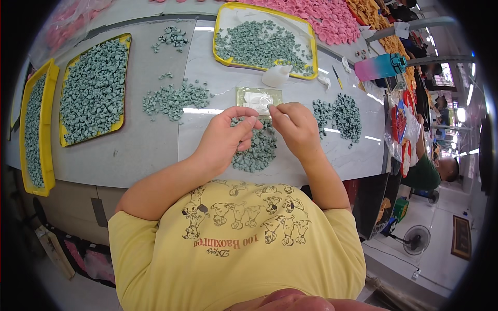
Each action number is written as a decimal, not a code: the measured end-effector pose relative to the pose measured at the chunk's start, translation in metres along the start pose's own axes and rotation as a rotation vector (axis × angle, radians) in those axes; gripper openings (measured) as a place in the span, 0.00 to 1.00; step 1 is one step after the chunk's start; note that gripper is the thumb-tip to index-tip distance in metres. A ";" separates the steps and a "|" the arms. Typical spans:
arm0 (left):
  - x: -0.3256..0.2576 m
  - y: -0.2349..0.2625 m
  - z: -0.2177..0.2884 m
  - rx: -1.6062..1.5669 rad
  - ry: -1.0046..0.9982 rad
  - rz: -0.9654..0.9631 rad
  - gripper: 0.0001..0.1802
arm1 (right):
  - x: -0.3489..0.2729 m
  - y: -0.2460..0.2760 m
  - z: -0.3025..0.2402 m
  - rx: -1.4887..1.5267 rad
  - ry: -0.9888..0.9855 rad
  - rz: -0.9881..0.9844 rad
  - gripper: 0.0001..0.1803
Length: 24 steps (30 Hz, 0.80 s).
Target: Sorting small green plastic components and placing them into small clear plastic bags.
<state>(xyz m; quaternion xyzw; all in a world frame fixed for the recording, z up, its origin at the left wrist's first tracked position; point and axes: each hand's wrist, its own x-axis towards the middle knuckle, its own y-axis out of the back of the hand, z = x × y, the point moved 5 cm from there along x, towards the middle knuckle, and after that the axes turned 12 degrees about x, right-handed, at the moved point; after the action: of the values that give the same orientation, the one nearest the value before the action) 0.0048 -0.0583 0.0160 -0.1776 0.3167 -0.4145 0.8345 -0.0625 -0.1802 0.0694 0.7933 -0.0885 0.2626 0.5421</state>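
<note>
My left hand (228,136) and my right hand (293,127) meet fingertip to fingertip over a heap of small grey-green moulded pieces (255,150) on the grey worktable (155,140). Each hand pinches something tiny between thumb and forefinger; it is too small to make out. Just beyond the fingertips lies a small square tray with a white pad (259,98).
Yellow trays of the same pieces sit at far left (35,135), left (93,90) and at the back (264,44). Loose heaps lie at centre-left (174,98) and right (345,115). Pink pieces (327,18), a pink-and-blue bottle (381,66), another person (433,173) and a floor fan (415,239) are to the right.
</note>
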 end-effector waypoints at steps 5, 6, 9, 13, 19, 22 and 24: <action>0.001 0.002 -0.003 -0.005 0.022 -0.018 0.07 | -0.007 0.003 0.008 0.333 -0.320 0.198 0.09; 0.000 0.002 -0.004 -0.001 0.035 -0.026 0.08 | -0.010 0.003 0.013 0.474 -0.478 0.229 0.06; -0.001 -0.001 -0.004 -0.012 0.098 -0.035 0.12 | -0.023 -0.009 0.018 1.056 -0.918 0.365 0.04; -0.002 -0.003 -0.004 0.038 0.106 -0.039 0.17 | -0.026 -0.012 0.017 1.282 -0.997 0.349 0.04; -0.004 -0.004 -0.004 0.000 0.140 -0.054 0.18 | -0.025 -0.016 0.007 1.386 -1.022 0.341 0.03; -0.004 -0.007 -0.004 -0.032 0.168 -0.059 0.17 | -0.019 -0.012 0.002 1.195 -0.857 0.359 0.02; -0.004 -0.008 -0.005 -0.053 0.194 -0.062 0.16 | -0.011 -0.002 -0.007 0.718 -0.487 0.282 0.07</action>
<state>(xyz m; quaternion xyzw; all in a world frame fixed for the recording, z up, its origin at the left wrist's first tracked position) -0.0048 -0.0594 0.0183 -0.1684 0.4013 -0.4470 0.7816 -0.0733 -0.1747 0.0642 0.9498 -0.2238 0.1540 0.1551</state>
